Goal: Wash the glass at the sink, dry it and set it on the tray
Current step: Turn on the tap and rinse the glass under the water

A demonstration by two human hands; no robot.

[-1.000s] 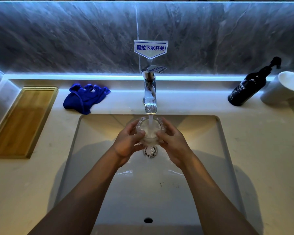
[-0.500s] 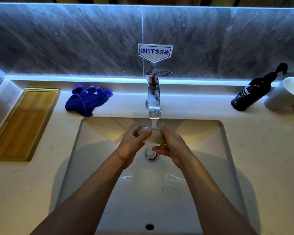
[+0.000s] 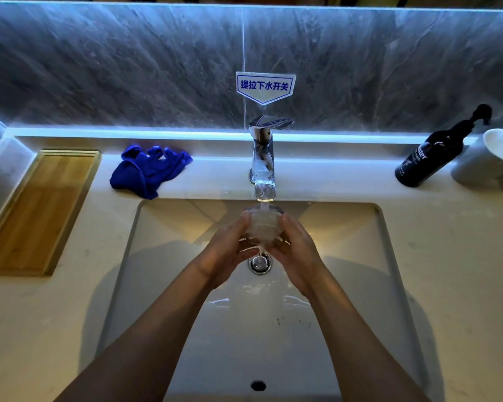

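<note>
Both palms hide much of our glass [image 3: 262, 227]; our left hand [image 3: 230, 250] and right hand [image 3: 295, 250] clasp it between them under the tap [image 3: 263, 169].

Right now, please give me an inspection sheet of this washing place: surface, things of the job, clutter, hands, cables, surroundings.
Surface: pale stone counter around a white rectangular sink basin; basin wet.
Job's things: clear drinking glass held under the running chrome tap; crumpled blue cloth left of the tap; wooden tray at far left, nothing on it.
Clutter: dark pump bottle and white cup at far right.
Hands: left hand and right hand both clasp the glass.
Cables: nothing seen.
Surroundings: grey marble wall with a blue-lettered sign; light strip below it.
</note>
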